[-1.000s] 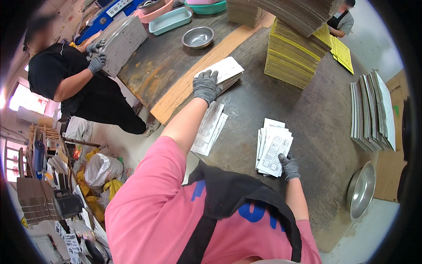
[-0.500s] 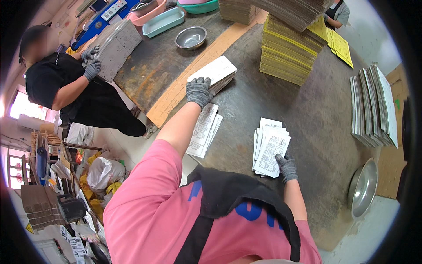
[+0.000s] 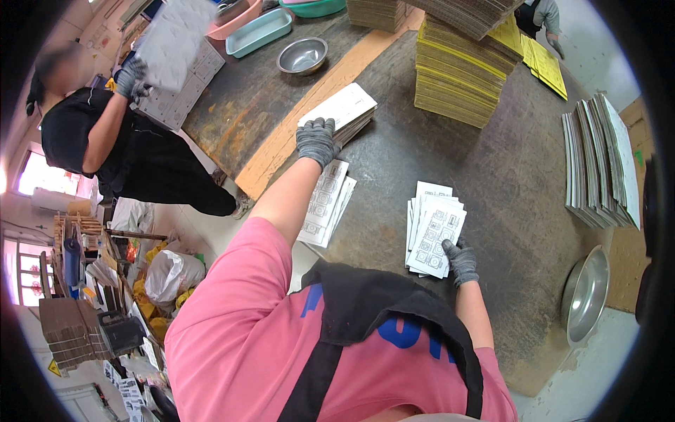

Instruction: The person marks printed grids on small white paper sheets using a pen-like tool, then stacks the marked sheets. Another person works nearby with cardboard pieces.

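My left hand (image 3: 318, 143), in a grey knitted glove, is closed over the near end of a stack of white cards (image 3: 341, 107) on the dark worktable. Beneath that wrist lies a loose pile of printed sheets (image 3: 328, 204) with line drawings, partly covered by my forearm. To the right, a fanned pile of similar printed sheets (image 3: 436, 228) rests on the table. My right hand (image 3: 460, 260), gloved as well, pinches the lower right edge of its top sheet, thumb above; its other fingers are partly hidden.
Tall stacks of yellow-edged boards (image 3: 457, 77) stand at the back. A leaning row of boards (image 3: 598, 165) and a large metal basin (image 3: 587, 295) are at right. A small steel bowl (image 3: 302, 56) sits near a pale blue tray (image 3: 260, 33). A co-worker (image 3: 91, 133) stands at left.
My hands stay nearly in place. The co-worker at left has raised a pale sheet off the board stack. At the far right, another person's arm has shifted and now hangs down.
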Demonstrator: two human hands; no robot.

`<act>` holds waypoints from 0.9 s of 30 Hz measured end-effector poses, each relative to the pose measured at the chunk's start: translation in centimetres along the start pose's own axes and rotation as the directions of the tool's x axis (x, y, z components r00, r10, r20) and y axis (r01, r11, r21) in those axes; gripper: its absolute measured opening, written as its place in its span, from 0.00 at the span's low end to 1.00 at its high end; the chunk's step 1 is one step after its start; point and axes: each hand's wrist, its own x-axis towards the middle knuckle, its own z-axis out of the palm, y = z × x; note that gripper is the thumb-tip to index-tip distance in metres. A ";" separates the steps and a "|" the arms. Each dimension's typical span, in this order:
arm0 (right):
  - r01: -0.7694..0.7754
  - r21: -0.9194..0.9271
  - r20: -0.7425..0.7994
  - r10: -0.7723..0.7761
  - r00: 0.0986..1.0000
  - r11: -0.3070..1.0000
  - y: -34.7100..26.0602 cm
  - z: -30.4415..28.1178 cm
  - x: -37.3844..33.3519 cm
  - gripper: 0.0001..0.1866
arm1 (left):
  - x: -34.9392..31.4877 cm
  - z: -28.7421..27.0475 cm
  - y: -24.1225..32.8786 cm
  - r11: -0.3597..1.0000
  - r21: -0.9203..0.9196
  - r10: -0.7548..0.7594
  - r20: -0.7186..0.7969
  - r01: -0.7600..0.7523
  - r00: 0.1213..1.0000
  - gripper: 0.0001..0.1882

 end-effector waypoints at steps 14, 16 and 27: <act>0.046 -0.063 0.023 -0.045 0.999 0.997 -3.4 0.7 -1.7 0.22 | -3.2 1.9 3.5 0.901 -0.374 0.044 -0.422 -0.218 0.906 0.32; -0.056 -0.124 -0.022 0.053 0.998 0.991 -4.3 0.9 -2.2 0.21 | -6.4 3.2 7.0 0.510 -0.825 0.068 -0.245 -0.244 0.967 0.28; 0.015 0.193 0.083 -0.032 0.996 0.981 -7.6 0.8 -4.6 0.24 | -14.7 3.1 14.0 0.063 -0.883 0.485 0.434 0.465 0.759 0.31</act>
